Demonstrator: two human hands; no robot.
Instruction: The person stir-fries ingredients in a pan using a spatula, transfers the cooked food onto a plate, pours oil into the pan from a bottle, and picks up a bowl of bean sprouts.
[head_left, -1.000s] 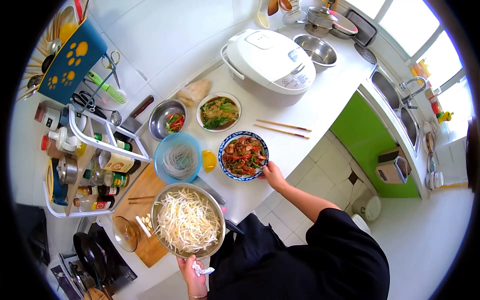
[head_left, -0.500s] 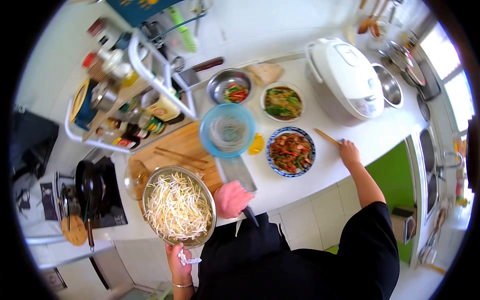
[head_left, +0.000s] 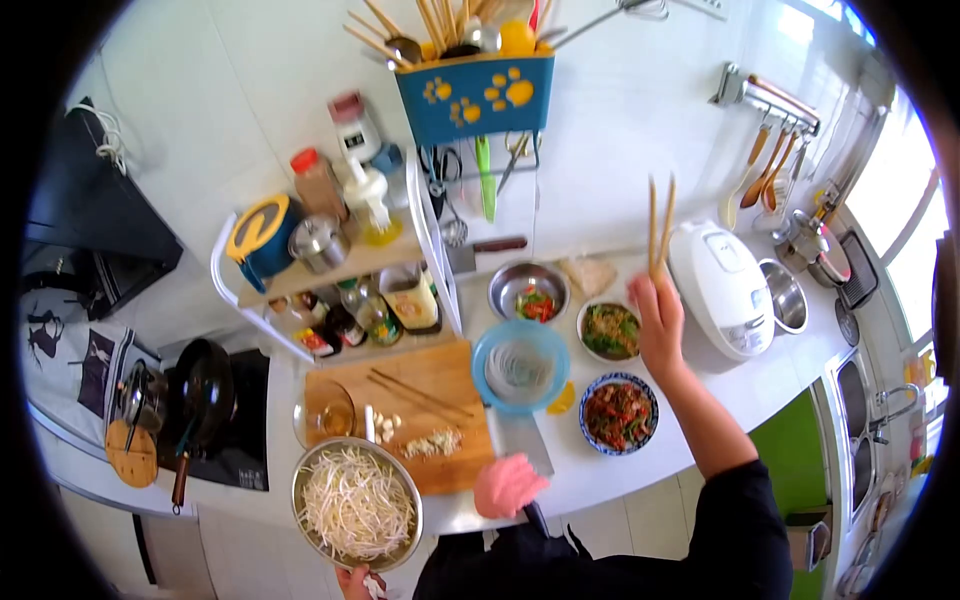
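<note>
My right hand point(head_left: 658, 318) is raised in front of the rice cooker, closed around a pair of chopsticks point(head_left: 660, 225) that point upward with tips slightly apart. At the lower left, my left hand point(head_left: 358, 582) grips the rim of a metal bowl of bean sprouts point(head_left: 357, 503), with a crumpled white tissue point(head_left: 375, 586) at its fingers. Below my right hand sits a blue-patterned bowl of cooked meat and peppers point(head_left: 619, 413). A plate of greens point(head_left: 609, 331) lies behind it, and a blue bowl of clear noodles point(head_left: 520, 367) stands to the left.
A cutting board point(head_left: 400, 370) holds chopped garlic and another pair of chopsticks. Beside it are a cleaver point(head_left: 522, 437) and pink meat point(head_left: 508, 486). The rice cooker point(head_left: 722, 290) stands right, a wok point(head_left: 203, 390) on the stove left, a spice rack point(head_left: 447, 245) at the back.
My right hand has gone from the blue-patterned bowl to the chopsticks on the counter and lifted them. My left hand still holds the sprout bowl. The view has swung left and up.
</note>
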